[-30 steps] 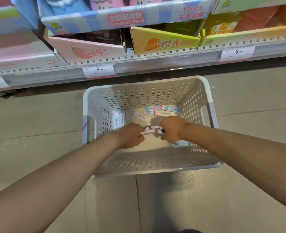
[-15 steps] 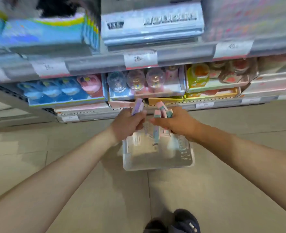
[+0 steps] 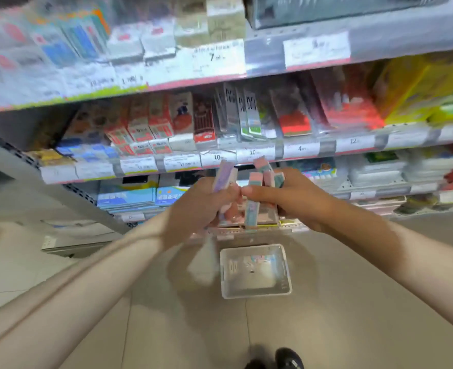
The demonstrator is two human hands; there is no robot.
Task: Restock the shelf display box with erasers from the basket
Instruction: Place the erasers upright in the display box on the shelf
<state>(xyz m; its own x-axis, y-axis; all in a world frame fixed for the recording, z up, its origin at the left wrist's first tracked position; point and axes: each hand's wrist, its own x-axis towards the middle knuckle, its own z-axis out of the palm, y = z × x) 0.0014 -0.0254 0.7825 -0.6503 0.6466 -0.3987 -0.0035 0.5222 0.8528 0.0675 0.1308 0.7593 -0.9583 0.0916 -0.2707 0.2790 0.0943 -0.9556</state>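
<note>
We face a tall shelving unit (image 3: 246,153) whose tiers run across the whole upper half of the view, smeared by motion so that most packaging and the price tags (image 3: 254,153) along the shelf edges read only as colour and a few digits. Its top and both ends are cut off by the frame. Which of the boxes is the display box we cannot tell.

Below lies the tiled floor (image 3: 113,302), and on it, near the foot of the lowest shelf, stands the white basket (image 3: 283,286), small from up here; a few pastel erasers lie in it, too blurred to count.

Our two forearms rise from the lower corners and meet in front of the lower shelves. Our left hand (image 3: 201,206) is curled round a lilac eraser (image 3: 224,173) standing upright, with more pinkish ones half hidden under the fingers. Our right hand (image 3: 286,195) clutches a bundle of erasers (image 3: 254,198), pink and mint, their ends sticking out above and below the fist. The two thumbs nearly touch.

At the bottom edge a dark shoe (image 3: 289,359) is cut off.
</note>
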